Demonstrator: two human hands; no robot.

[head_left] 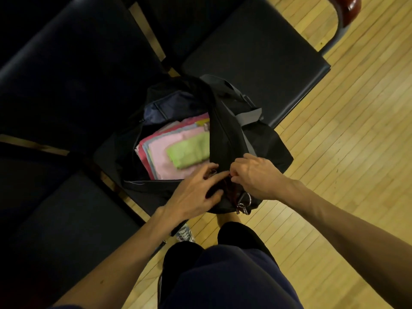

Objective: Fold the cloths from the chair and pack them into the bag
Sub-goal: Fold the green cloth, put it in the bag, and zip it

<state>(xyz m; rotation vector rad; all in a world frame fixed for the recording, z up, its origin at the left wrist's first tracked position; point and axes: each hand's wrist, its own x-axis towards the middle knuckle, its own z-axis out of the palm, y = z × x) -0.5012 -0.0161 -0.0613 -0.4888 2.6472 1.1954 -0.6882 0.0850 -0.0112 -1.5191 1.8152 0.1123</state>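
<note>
The bag (225, 130) is black, matt woven cloth with a grey webbing strap (250, 118) and shiny metal rings (244, 206) at its near end. Inside it, the green cloth (189, 153) looks soft and faintly napped, and the pink cloth (165, 161) beneath looks smooth and matt. The chair seats (252, 54) are black, smooth and dull like vinyl, and the floor (345, 141) is pale strip wood with a soft sheen.
</note>
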